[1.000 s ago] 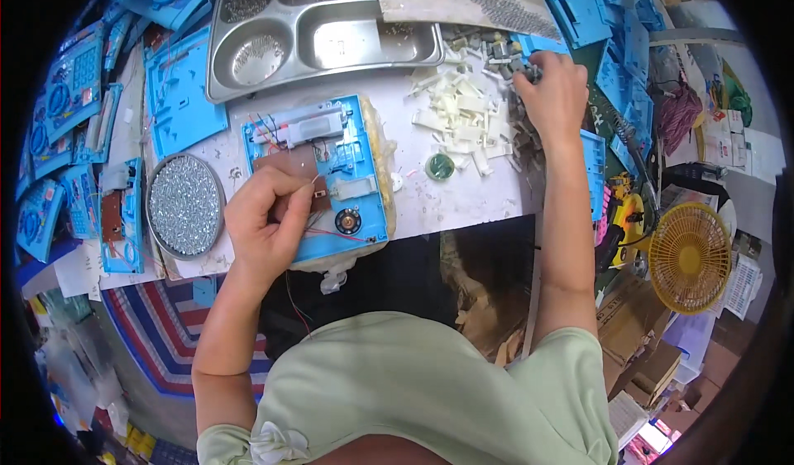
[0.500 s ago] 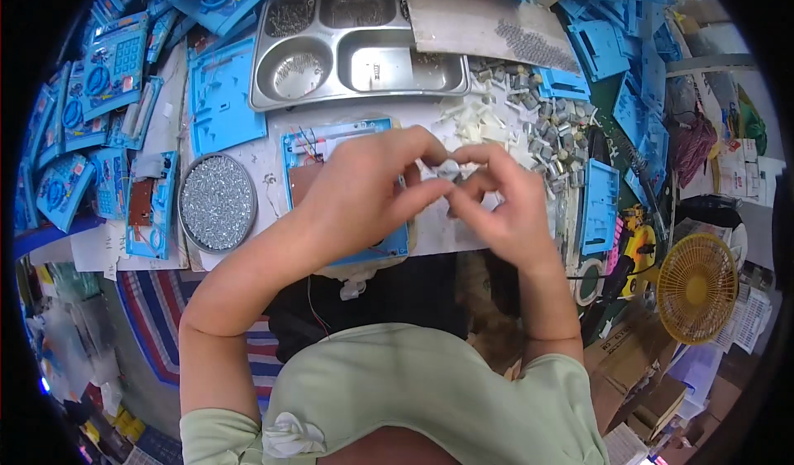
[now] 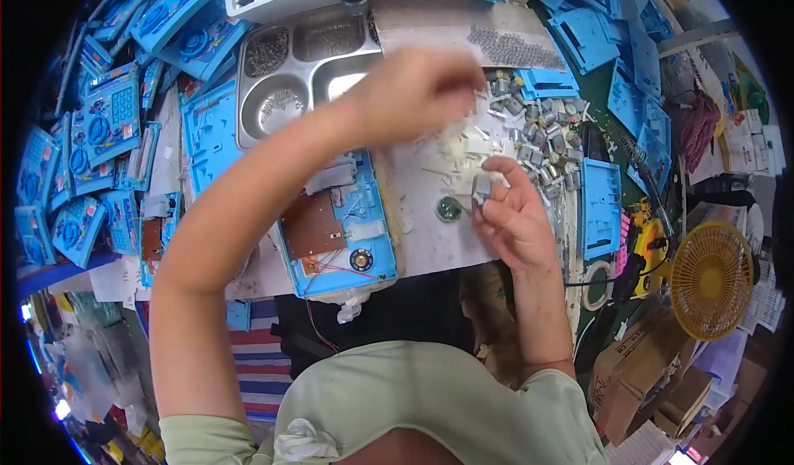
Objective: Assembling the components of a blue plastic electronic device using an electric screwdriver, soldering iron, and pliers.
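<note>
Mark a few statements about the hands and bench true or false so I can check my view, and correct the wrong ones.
1. The right hand holds a small grey part. True.
2. The left hand grips the open blue case. False: it is away from the case, blurred, and covers some of the metal tray in this view.
3. A round speaker sits in the open blue case. True.
4. The fan is red. False: it is yellow.
5. White plastic pieces lie on the bench. True.

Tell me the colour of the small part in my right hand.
The small part is mostly grey, best seen in the head view.
</note>
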Action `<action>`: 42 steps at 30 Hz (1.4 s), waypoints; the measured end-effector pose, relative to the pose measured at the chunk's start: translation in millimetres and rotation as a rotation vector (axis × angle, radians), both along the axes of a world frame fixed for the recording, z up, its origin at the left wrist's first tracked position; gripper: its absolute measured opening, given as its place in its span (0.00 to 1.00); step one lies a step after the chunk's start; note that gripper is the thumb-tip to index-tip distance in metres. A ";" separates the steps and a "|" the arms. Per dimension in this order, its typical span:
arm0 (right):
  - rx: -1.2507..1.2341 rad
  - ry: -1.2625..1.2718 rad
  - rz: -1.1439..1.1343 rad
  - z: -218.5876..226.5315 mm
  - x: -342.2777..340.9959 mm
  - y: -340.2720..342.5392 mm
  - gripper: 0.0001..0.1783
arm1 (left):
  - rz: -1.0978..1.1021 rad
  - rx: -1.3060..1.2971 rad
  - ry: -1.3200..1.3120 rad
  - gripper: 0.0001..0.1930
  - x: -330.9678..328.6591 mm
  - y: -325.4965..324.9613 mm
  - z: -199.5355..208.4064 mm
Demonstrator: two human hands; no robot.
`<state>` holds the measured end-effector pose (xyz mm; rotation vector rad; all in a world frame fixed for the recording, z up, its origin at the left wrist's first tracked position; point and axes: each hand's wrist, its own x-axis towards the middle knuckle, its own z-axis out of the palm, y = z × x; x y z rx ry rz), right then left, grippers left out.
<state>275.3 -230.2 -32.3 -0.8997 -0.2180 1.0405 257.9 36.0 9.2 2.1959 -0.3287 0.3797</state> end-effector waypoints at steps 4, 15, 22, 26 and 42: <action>0.043 -0.006 0.005 14.1 -5.2 17.7 0.29 | 0.478 0.244 0.074 0.12 85.8 36.9 -38.9; -0.038 -0.099 -0.104 6.7 -1.7 -21.1 0.28 | 0.629 0.330 0.205 0.11 120.7 13.9 -64.3; -0.325 -0.555 -0.055 6.5 5.5 -18.0 0.23 | 0.472 0.660 -0.444 0.11 117.4 18.0 -56.2; -0.598 -1.021 0.110 12.0 1.6 -10.3 0.20 | 0.511 0.184 -0.247 0.10 96.3 0.2 -34.7; -0.532 -1.699 0.488 5.9 12.3 23.7 0.20 | 0.417 -0.376 0.101 0.08 -210.2 -59.0 -9.8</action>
